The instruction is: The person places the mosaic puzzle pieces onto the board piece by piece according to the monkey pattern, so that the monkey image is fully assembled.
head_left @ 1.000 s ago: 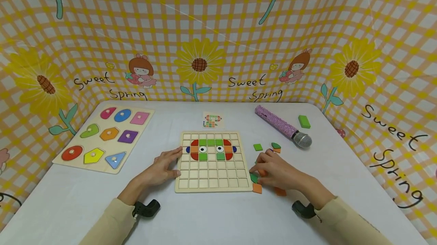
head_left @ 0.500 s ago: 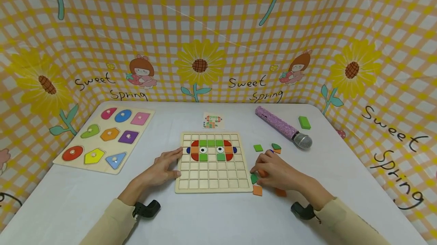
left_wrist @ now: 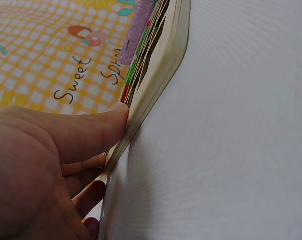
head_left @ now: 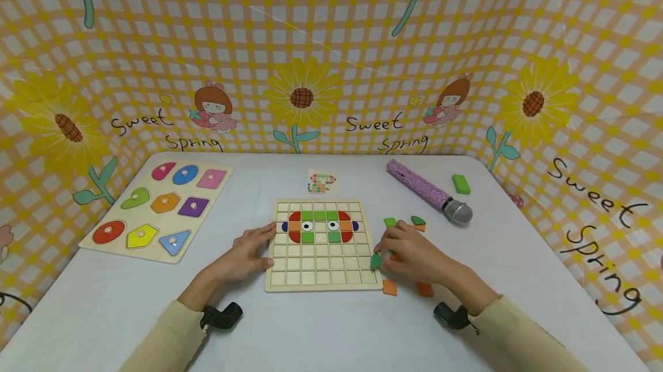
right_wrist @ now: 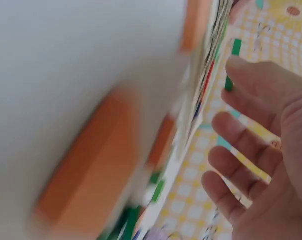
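A wooden grid board [head_left: 323,277] lies in the middle of the table. Red, orange, green, blue and eye-marked tiles fill part of its upper rows. My left hand [head_left: 240,258] rests against the board's left edge, fingers and thumb touching the rim; the left wrist view shows the thumb [left_wrist: 98,131] on that edge. Between thumb and index finger, my right hand [head_left: 422,257] pinches a green tile with a curved side [head_left: 375,261], just over the board's right border. From the right wrist, this green tile [right_wrist: 236,47] appears edge-on, raised off the table, with the other fingers spread.
Loose tiles lie around the right hand, including an orange square [head_left: 390,287] and a green one [head_left: 389,222]; some are partly hidden. A pattern card [head_left: 323,182] sits behind the board. Farther out are a knobbed shape puzzle [head_left: 147,211], a glittery microphone [head_left: 422,186] and a green block [head_left: 461,184].
My right hand has picked up the green curved tile from beside the board and moved it slightly left and up over the right border. My left hand stays in place.
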`<control>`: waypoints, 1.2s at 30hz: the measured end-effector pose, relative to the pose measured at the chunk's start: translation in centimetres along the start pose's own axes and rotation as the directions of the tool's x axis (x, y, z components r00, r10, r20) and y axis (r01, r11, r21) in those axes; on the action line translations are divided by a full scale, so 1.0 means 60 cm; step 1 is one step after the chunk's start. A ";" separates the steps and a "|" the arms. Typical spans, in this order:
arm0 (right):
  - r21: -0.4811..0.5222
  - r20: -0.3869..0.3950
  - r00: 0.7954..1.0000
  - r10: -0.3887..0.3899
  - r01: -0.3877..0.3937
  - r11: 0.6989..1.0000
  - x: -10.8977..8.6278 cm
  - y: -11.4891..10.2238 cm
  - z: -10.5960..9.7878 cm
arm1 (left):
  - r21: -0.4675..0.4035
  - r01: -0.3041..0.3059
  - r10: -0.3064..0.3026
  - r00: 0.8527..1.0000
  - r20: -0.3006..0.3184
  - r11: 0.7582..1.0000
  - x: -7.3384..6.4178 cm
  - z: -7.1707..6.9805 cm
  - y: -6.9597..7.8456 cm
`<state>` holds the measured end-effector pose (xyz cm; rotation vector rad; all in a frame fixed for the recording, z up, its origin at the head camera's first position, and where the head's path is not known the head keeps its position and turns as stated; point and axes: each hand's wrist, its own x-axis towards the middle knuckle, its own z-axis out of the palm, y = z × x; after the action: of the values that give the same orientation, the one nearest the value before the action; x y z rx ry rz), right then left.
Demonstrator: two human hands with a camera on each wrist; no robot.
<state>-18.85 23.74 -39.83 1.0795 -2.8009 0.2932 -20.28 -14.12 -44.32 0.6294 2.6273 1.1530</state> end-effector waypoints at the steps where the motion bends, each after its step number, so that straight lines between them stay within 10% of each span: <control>1: 0.007 -0.009 1.000 0.002 -0.002 1.000 0.008 -0.008 0.000 | 0.001 -0.001 0.001 1.000 -0.002 1.000 0.000 0.000 0.000; 18: -0.048 -0.053 0.997 0.056 -0.058 0.997 0.145 -0.135 0.049 | -0.001 -0.013 0.013 1.000 -0.002 1.000 0.001 0.003 -0.004; 36: -0.079 0.001 0.997 0.071 -0.070 0.994 0.200 -0.160 0.077 | 0.005 -0.017 0.017 1.000 0.002 1.000 0.002 -0.001 -0.003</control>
<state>-21.43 7.96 -40.80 0.9673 -2.8324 0.1862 -20.46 -14.23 -44.40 0.6541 2.6292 1.1507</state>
